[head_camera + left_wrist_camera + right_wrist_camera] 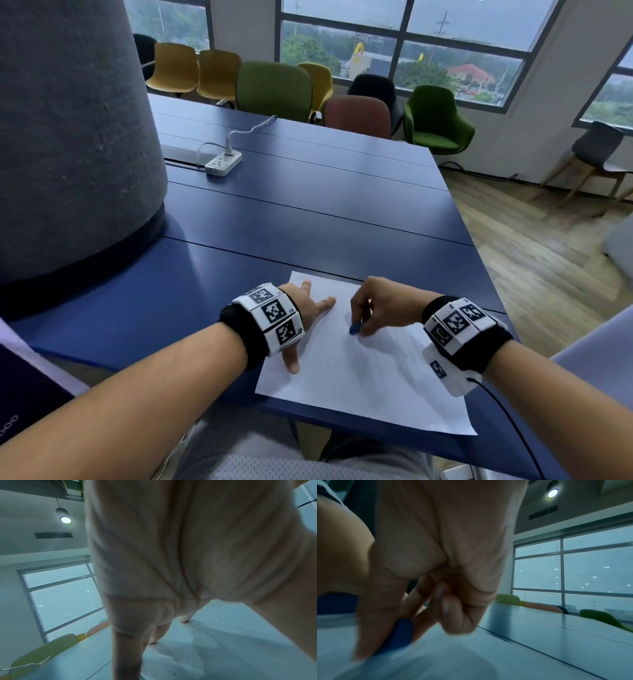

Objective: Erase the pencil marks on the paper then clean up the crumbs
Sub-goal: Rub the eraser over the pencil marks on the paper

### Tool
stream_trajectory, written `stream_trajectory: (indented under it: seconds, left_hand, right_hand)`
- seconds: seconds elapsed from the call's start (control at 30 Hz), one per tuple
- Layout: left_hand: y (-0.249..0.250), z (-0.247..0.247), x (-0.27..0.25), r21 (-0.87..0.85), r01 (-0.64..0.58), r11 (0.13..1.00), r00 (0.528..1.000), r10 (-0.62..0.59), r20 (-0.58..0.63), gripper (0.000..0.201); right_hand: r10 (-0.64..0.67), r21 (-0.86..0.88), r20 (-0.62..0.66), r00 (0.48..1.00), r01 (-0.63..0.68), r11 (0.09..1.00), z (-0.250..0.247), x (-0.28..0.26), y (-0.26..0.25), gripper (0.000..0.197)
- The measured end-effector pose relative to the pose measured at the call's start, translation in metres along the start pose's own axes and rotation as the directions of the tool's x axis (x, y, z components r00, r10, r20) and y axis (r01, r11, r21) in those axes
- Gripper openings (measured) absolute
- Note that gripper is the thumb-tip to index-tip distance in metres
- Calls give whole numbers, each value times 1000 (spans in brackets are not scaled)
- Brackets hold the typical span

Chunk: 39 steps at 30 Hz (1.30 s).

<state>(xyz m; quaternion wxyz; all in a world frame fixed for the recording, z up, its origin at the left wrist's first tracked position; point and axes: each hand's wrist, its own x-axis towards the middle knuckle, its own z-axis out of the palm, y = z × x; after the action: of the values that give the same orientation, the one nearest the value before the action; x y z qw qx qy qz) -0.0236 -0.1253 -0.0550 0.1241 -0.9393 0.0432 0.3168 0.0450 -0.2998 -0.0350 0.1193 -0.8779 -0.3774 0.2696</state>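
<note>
- The paper [370, 370] lies at the near edge of the blue table [308, 212], one corner hanging a little past the edge toward the person.
- The left hand [301, 315] lies flat on the sheet's left part, fingers straight and spread, pressing it down and holding nothing; the left wrist view shows fingertips [184, 619] touching the paper.
- Small dark crumbs [221, 620] are scattered on the sheet near those fingertips.
- The right hand [380, 306] is over the middle of the sheet, thumb and fingers curled and pinching a small blue eraser [354, 329].
- In the right wrist view the eraser [399, 634] sits between thumb and forefinger, its lower end down at the paper; the picture is too blurred to tell whether it touches.
- Faint grey pencil marks [387, 356] streak the sheet just near of the eraser.
- A wide grey pillar [68, 137] stands on the table's left side.
- Farther along the table lies a white power strip [223, 163] with a cable plugged in.
- Beyond the far edge stand green, yellow, brown and black chairs [274, 89] under windows [411, 44].
</note>
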Motion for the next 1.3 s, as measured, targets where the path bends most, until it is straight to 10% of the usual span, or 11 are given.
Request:
stream_trajectory:
  seconds: [0.2,0.37,0.53,0.7,0.87,1.03,1.2,1.3]
  left_hand:
    - [0,-1,-1,6,-4,1000,1000,4,1,146]
    - [1,0,0,18,1,1000,1000,-1,-12,146]
    - [1,-1,-2,12,-4,1000,1000,4,-3,145]
    - [1,0,-2,9,-4,1000,1000,4,-7,145]
    - [1,0,-2,15,-1,1000,1000,2,-20,145]
    - [1,0,-2,20,6,1000,1000,-6,-14,146]
    - [1,0,-3,32,7,999,1000,-7,-16,144]
    - [1,-1,-4,28,10,1000,1000,-9,-17,143]
  right_hand:
    - [3,-16,-141,990,-6,1000,6,-1,-2,9]
    - [-27,-17,115,993,29,999,7,-13,-10,9]
    - [-2,4,-116,993,3,1000,9,-9,-3,9]
    - [18,-13,182,983,-16,1000,8,-21,-8,11]
    - [9,58,-75,997,-5,998,12,-18,-7,9]
    - [-4,-22,156,988,7,1000,14,-35,-9,10]
    - [-26,-9,-95,995,25,1000,19,-30,-10,8]
    - [-47,-26,20,999,47,999,24,-38,-14,7]
